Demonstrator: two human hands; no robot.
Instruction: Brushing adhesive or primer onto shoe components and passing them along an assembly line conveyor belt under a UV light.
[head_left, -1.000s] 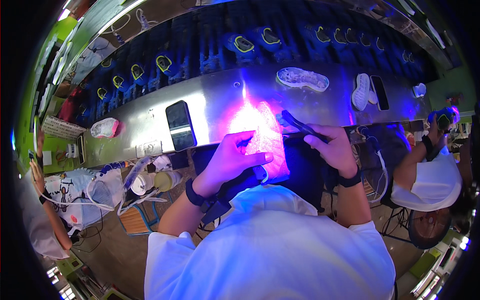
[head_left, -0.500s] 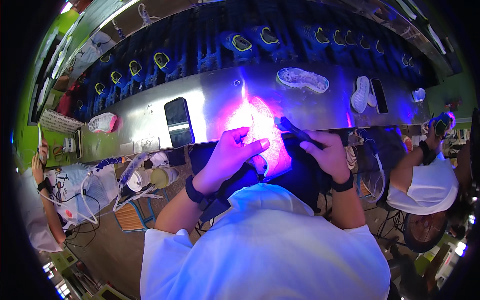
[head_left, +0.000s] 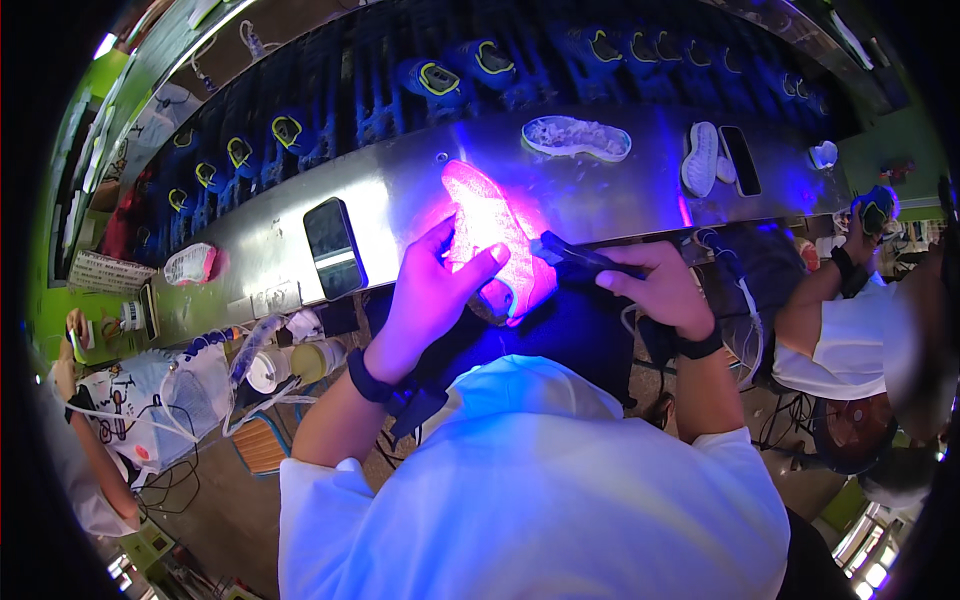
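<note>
The shoe (head_left: 505, 235), washed in glaring pink and violet light, is the landmark here: it lies across the near edge of the table (head_left: 640, 195), one end pointing away over the metal top and the other toward the person's body. Whether it rests on the edge or is held above it, I cannot tell. At the shoe's left side is the left hand (head_left: 425, 290), its grip closed around the shoe, thumb laid across the upper face and fingers at the far side. To the right of the shoe is the right hand (head_left: 655, 285), its grip clenched on a dark-handled brush (head_left: 580, 258) whose bluish tip points at the shoe's right edge; whether the tip touches is hard to tell in the glare. Each wrist wears a black band.

Left of the shoe a dark phone (head_left: 335, 245) lies on the table, and farther left a white and pink shoe piece (head_left: 192, 264). Beyond the shoe and to its right is a pale sole (head_left: 577, 138); farther right are a white sole (head_left: 699, 160) and a second phone (head_left: 740, 160). Well beyond the shoe stand blue shoes (head_left: 437, 78) with yellow-green collars. Far right of it, a co-worker's hand (head_left: 860, 240) holds a dark shoe
</note>
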